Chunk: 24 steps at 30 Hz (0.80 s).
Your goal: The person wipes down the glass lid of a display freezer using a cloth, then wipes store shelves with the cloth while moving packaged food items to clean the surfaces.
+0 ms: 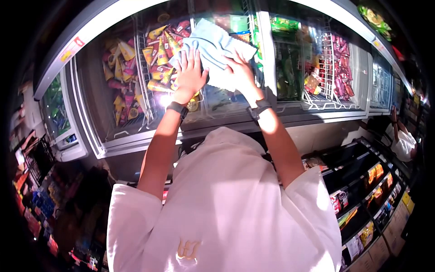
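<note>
A light blue cloth (pixel 213 38) lies spread and wrinkled on the glass lid (pixel 226 106) of a chest freezer. My left hand (pixel 191 77) rests flat at the cloth's lower left edge, its fingers apart and fingertips over the fabric. On the lower right part of the cloth lies my right hand (pixel 241 75), palm down, with its fingers stretched out over the fabric. Both wrists wear dark bands. Beneath the glass, cone-shaped ice creams in wrappers (pixel 158 54) show in wire baskets.
A white freezer frame (pixel 266 50) divides this lid from another section with pink packs (pixel 340 68) in wire baskets. Low shelves with snack bags (pixel 374 197) stand at the lower right. Another person (pixel 402 143) is at the far right edge.
</note>
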{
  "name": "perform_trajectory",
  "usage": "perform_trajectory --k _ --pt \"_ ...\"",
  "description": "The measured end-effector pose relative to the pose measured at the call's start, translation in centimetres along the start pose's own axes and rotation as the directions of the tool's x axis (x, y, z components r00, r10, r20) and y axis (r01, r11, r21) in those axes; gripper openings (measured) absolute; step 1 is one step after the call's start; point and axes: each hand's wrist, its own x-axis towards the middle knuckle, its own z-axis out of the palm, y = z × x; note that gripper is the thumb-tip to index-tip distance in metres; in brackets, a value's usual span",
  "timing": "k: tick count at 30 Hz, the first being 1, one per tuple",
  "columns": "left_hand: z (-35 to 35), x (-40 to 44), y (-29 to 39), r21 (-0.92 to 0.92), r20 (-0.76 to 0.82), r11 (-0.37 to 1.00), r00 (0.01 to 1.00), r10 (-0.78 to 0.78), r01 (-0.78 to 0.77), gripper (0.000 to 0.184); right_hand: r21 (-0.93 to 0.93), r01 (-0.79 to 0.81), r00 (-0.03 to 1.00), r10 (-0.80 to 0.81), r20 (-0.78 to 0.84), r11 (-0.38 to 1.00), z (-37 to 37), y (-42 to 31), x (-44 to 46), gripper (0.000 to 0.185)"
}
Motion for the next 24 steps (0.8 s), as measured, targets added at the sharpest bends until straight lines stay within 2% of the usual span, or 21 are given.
perform_trajectory --k 1,2,3,4,5,7,8,9,10,11,15,17,19,20,23,24 --pt "0.2 -0.3 0.2 -0.012 -0.021 1.000 1.000 -0.008 0.008 0.079 0.000 -0.025 0.999 0.025 0.021 1.000 0.0 -0.8 -0.6 0.042" --pt "0.3 -1.0 0.3 -0.028 0.009 1.000 1.000 -0.007 0.007 0.078 0.048 0.016 0.998 -0.019 0.063 0.999 -0.6 -1.3 -1.5 0.042" --pt "0.2 -2.0 0.5 -0.004 -0.011 0.999 0.999 0.037 -0.037 0.077 0.100 0.057 0.992 -0.068 0.104 0.993 -1.1 -1.4 -2.5 0.041" --pt "-0.3 -3.6 0.9 -0.012 0.020 0.997 0.997 0.072 -0.072 0.078 0.032 0.083 0.986 -0.086 0.140 0.996 -1.4 -1.7 -4.1 0.040" --pt "-0.8 -5.5 1.3 -0.021 0.046 0.994 0.993 0.106 -0.105 0.079 0.047 0.097 0.978 -0.104 0.180 0.994 -2.5 -2.2 -5.8 0.040" --pt "-1.1 -9.8 1.0 -0.130 0.121 0.973 0.970 0.209 -0.193 0.085 0.116 0.128 0.954 -0.154 0.255 0.985 -4.2 -2.1 -9.4 0.041" --pt "-1.4 -11.6 0.8 -0.190 0.192 0.965 0.957 0.218 -0.182 0.089 0.122 0.114 0.951 -0.144 0.274 0.986 -4.8 -1.8 -11.4 0.042" --pt "-1.9 -13.1 0.8 -0.136 0.232 0.973 0.949 0.214 -0.186 0.089 0.129 0.104 0.946 -0.138 0.294 0.986 -5.3 -1.9 -12.9 0.043" --pt "-1.9 -13.8 0.9 -0.111 0.201 0.976 0.958 0.206 -0.187 0.089 0.050 0.054 0.925 -0.069 0.374 0.997 -6.1 -2.5 -14.0 0.044" --pt "-1.8 -14.3 0.9 -0.086 0.169 0.978 0.965 0.200 -0.188 0.089 0.014 0.040 0.921 -0.042 0.388 0.999 -6.4 -2.9 -14.5 0.043" --pt "-2.4 -11.6 1.7 -0.121 0.186 0.987 0.974 0.127 -0.106 0.087 0.145 -0.046 0.917 -0.015 0.398 0.988 -5.6 -2.0 -12.3 0.041" --pt "-2.0 -8.7 1.2 -0.059 0.142 0.991 0.982 0.127 -0.119 0.079 0.189 0.001 0.939 -0.066 0.337 0.982 -4.4 -1.2 -9.4 0.036" --pt "-1.1 -5.3 0.4 -0.031 0.093 0.994 0.990 0.107 -0.105 0.074 0.209 -0.066 0.921 -0.021 0.388 0.976 -3.6 -1.2 -5.7 0.033" --pt "-1.1 -3.7 -0.2 -0.044 0.088 0.996 0.992 0.087 -0.083 0.072 0.314 -0.146 0.909 0.002 0.417 0.938 -2.8 -0.8 -3.6 0.031" --pt "-1.2 -0.6 -1.3 -0.062 0.131 0.998 0.991 0.006 0.002 0.070 0.279 -0.200 0.886 0.052 0.461 0.939 -2.8 -3.4 1.0 0.032" --pt "-1.3 -0.5 -1.0 -0.068 0.176 0.997 0.984 -0.033 0.045 0.071 0.259 -0.160 0.888 0.025 0.459 0.953 -2.3 -3.5 1.5 0.032"
